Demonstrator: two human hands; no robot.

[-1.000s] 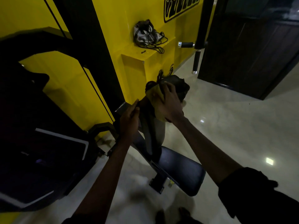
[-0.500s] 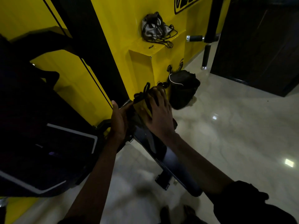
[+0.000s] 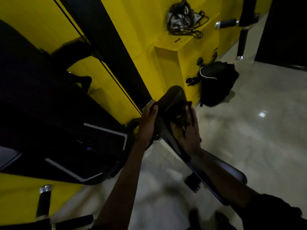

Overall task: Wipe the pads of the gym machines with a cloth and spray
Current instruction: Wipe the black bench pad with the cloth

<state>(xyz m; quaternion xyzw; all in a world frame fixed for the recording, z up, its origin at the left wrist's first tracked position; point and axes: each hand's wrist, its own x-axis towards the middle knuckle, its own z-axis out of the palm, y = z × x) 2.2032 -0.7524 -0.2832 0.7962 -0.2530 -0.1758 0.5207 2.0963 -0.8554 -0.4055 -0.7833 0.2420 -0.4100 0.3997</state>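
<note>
Head view: right hand [image 3: 187, 130] is found lower on the back pad [image 3: 174, 95] than a second ago, fingers flat, cloth [image 3: 174, 129] pressed beneath and barely seen. Left hand [image 3: 147, 120] is curled round the pad's edge. The top end is judged wiped; the lower length remains.

Yellow wall [image 3: 141, 22], glossy, crossed by a wide black stripe [image 3: 116, 47] running on a slant, thin black lines beside it. A yellow ledge [image 3: 187, 63] juts from the wall. On its top: a grey-white pouch [image 3: 181, 19] tangled in black cords, cords trailing toward the ledge's edge. Near it, one small dark object [image 3: 177, 40], too small to identify.

Black backpack [image 3: 217, 83] with white piping sits on the floor, against the ledge's base. Small dark items [image 3: 191, 80] just beside it; unclear.

Floor [image 3: 249, 138]: pale polished tile, one bright light reflection [image 3: 262, 113]. Dark panel [image 3: 285, 30] far right.
</note>
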